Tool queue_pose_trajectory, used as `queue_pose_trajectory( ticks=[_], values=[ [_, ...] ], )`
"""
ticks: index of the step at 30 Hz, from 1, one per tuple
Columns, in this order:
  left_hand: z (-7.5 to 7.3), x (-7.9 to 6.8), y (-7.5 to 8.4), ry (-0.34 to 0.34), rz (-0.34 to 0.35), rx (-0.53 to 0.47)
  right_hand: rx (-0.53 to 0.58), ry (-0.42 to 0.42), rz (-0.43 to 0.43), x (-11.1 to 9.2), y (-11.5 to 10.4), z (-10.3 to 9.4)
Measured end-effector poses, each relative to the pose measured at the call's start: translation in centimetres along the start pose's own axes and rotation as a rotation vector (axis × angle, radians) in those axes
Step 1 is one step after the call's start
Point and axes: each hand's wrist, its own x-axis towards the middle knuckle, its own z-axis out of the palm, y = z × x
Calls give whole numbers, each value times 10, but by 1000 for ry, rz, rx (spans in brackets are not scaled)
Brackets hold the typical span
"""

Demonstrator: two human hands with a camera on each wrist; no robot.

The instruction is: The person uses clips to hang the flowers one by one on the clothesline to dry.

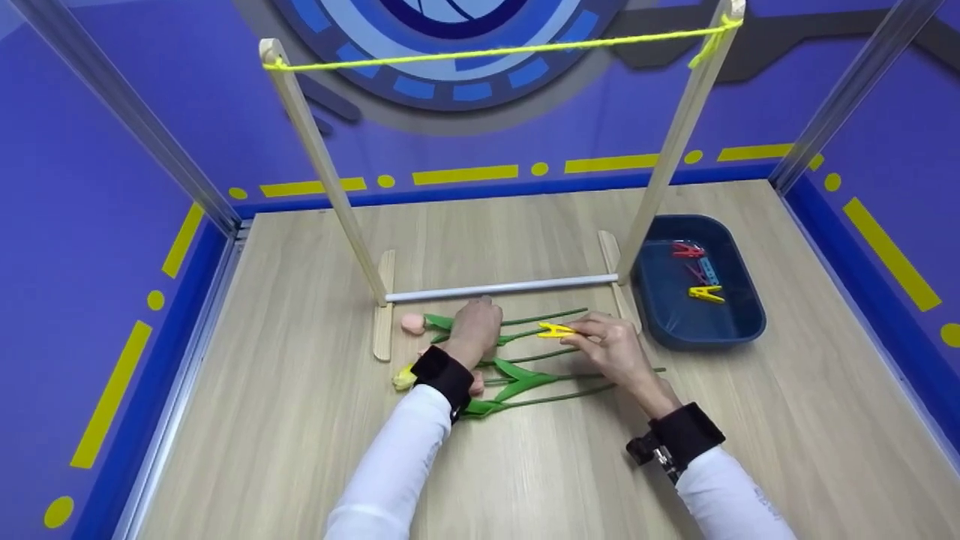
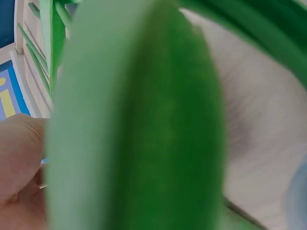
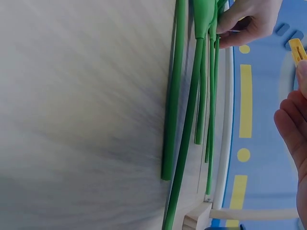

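Several artificial tulips lie side by side on the table, with a pink bloom [image 1: 412, 323] and a yellow bloom [image 1: 405, 377] at the left and green stems pointing right. My left hand [image 1: 478, 330] reaches over them and pinches a tulip near the top of its stem [image 3: 213, 72], as the right wrist view shows. A blurred green leaf [image 2: 144, 120] fills much of the left wrist view, partly covering that hand's fingers. Between thumb and fingertips, my right hand [image 1: 611, 349] pinches a yellow clothespin [image 1: 555, 330], its tips pointing left over the stems.
Behind the flowers stands a wooden frame [image 1: 330, 176] with a white bottom bar [image 1: 502, 288] and a yellow string [image 1: 495, 52] tied across its top. A dark blue bin [image 1: 701, 337] at the right holds several clothespins [image 1: 705, 293]. Blue-purple panels enclose the table [image 1: 300, 450].
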Motion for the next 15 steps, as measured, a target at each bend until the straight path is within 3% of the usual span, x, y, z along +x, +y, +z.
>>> queue_pose_trajectory(
  ticks=[9, 15],
  values=[
    [5, -2, -2, 72, -16, -10, 14, -32, 3, 0, -1, -1],
    [4, -3, -10, 92, 6, -97, 17, -45, 11, 2, -3, -1]
  ],
)
